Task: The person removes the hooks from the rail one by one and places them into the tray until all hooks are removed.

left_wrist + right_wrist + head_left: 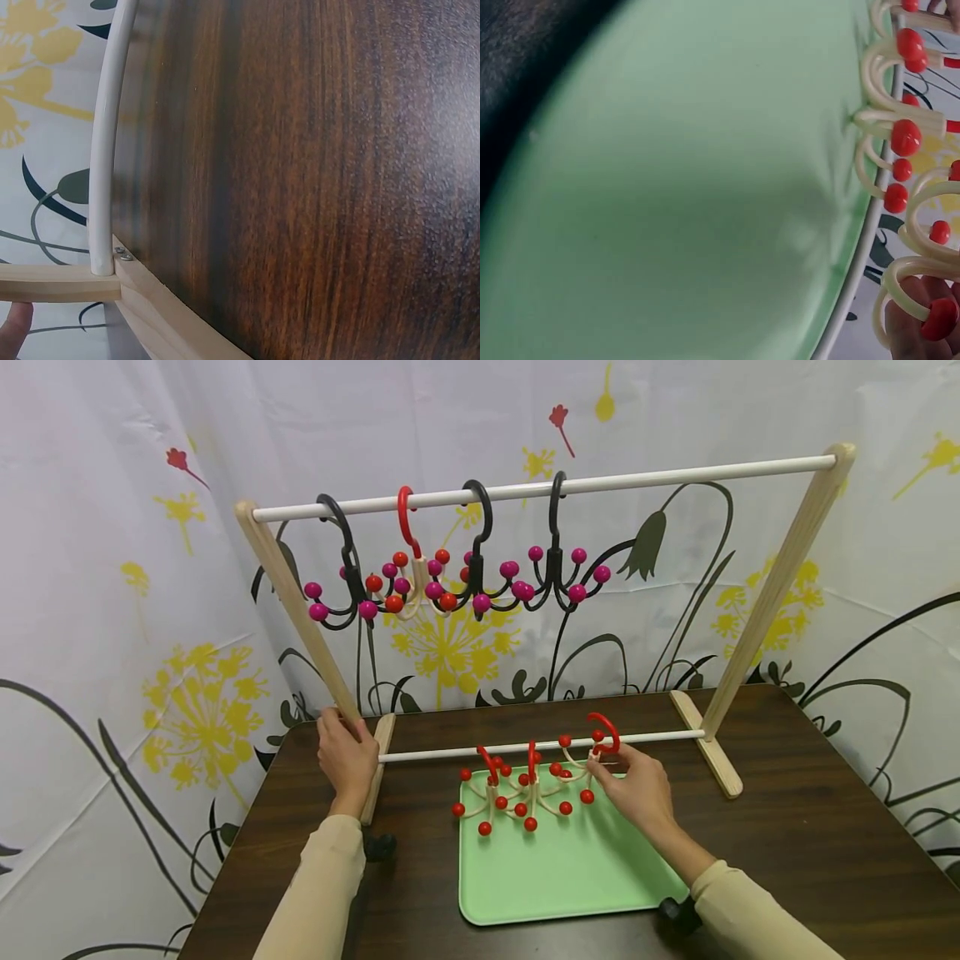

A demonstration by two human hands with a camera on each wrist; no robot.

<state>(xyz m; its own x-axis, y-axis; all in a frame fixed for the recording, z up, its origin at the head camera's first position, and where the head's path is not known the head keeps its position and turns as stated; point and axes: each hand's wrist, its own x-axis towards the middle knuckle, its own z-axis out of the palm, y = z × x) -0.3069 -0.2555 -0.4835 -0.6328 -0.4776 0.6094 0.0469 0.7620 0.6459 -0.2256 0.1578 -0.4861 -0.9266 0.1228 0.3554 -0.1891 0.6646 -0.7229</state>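
My left hand (347, 764) grips the left wooden post (303, 622) of a hanging rack, low down near its foot. In the left wrist view a fingertip (15, 326) rests against that post. My right hand (641, 787) holds a cream multi-arm hook hanger (594, 758) with a red hook and red ball tips, raised over the back right of the green tray (570, 877). Two similar hangers, one on the left (491, 797) and another beside it (534, 789), stand on the tray with their arms close together. Fingers show behind the held hanger's arms (907, 266) in the right wrist view.
From the rack's white top bar (675, 475) hang several hangers: black ones (553, 560) with magenta balls and one cream with a red hook (406, 522). A lower white bar (427, 755) runs behind the tray. The right foot (708, 747) stands on the dark wooden table (817, 827).
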